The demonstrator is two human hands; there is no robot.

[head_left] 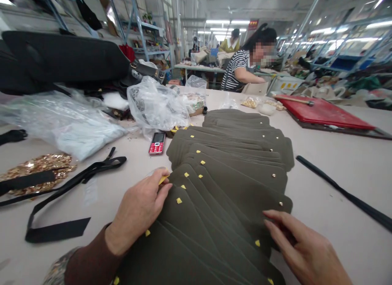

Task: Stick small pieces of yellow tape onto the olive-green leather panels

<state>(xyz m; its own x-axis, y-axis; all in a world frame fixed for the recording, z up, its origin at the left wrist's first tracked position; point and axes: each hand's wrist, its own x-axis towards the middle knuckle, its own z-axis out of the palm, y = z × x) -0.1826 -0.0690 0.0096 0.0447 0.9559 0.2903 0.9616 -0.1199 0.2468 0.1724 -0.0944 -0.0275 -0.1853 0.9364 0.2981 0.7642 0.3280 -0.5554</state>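
Note:
Overlapping dark olive panels (pixel 226 187) with rounded corners fan out across the table in front of me. Small yellow tape pieces (pixel 179 201) sit on several of them, and small metal studs (pixel 273 175) show along the right side. My left hand (pixel 139 207) is closed at the panels' left edge, pinching a strip of yellow tape (pixel 163 179) between thumb and fingers. At the right edge, my right hand (pixel 301 244) has thumb and index fingertips close together over a panel, near a stud; what lies between them is too small to make out.
A red and black phone (pixel 157 143) lies beyond my left hand, beside clear plastic bags (pixel 156 103). Black straps (pixel 61 232) and gold metal pieces (pixel 39 170) are at left. A hammer (pixel 295 100) rests on a red board (pixel 327 112). A person in stripes (pixel 237 68) works across the table.

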